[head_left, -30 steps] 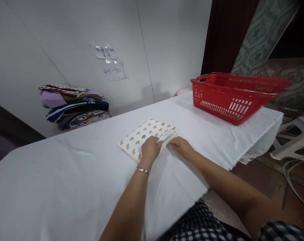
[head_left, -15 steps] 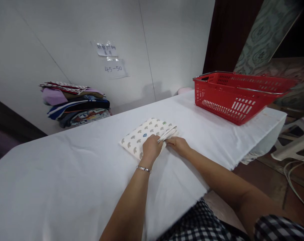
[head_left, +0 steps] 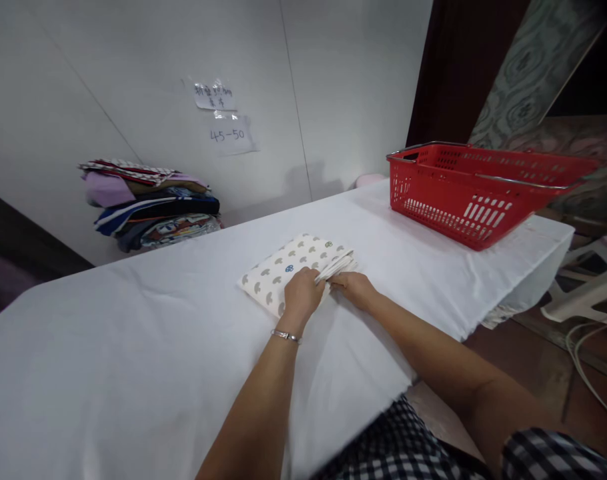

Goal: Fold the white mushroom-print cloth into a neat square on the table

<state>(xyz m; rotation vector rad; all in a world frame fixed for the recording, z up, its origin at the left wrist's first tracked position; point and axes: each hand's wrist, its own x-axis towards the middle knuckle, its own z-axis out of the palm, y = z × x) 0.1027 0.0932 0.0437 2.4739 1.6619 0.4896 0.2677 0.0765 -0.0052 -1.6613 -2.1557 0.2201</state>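
A folded white cloth (head_left: 278, 270) with grey mushroom prints and a few coloured ones lies flat on the white-covered table (head_left: 173, 347). Its layered edges bunch up at the right side. My left hand (head_left: 302, 292), with a silver bracelet at the wrist, is closed on the near right part of the cloth, gripping the layers. From the right, my right hand (head_left: 356, 290) has its fingers curled in at the same layered edge; the fingertips are partly hidden by the cloth.
A red plastic basket (head_left: 448, 200) with metal handles stands on the table's right end. Behind the left far edge rises a pile of folded fabrics (head_left: 153, 207), near the wall. Two paper signs (head_left: 231, 135) hang on the wall. A white plastic stool (head_left: 588, 283) is at the right.
Almost nothing differs. My right hand's fingers have shifted very slightly at the cloth's edge, while my left hand keeps its place.
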